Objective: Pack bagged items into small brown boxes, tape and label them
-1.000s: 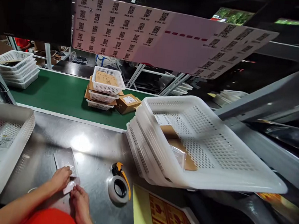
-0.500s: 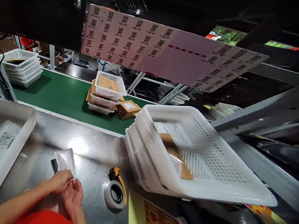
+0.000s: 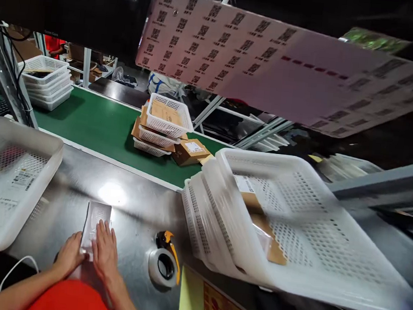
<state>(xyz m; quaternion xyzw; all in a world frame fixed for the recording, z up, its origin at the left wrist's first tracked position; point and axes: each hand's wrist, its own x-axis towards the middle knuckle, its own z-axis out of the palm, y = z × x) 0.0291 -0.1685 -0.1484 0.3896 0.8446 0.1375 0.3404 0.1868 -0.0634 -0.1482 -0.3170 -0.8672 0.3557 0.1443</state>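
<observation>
A flat packet in clear, bubbly plastic wrap (image 3: 97,211) lies on the steel worktop in front of me. My left hand (image 3: 69,255) grips its lower left edge, with the fingers bent and the thumb near the bottom corner. Flat across the packet's lower right part rests my right hand (image 3: 105,248), fingers stretched out. To the right, a tape dispenser with an orange and black handle (image 3: 171,248) carries a roll of tape (image 3: 156,272), apart from both hands.
Stacked white baskets (image 3: 201,217) stand at right, the top one holding brown packaging. Another white basket (image 3: 52,161) is at left. Beyond the worktop runs a green belt (image 3: 96,126) with basket stacks and a carton (image 3: 191,151). A QR-code board (image 3: 256,82) hangs overhead.
The packet, earlier tilted and pinched where my hands met, now lies flat and straighter. My hands have moved apart, the right one onto its top. The view has shifted left.
</observation>
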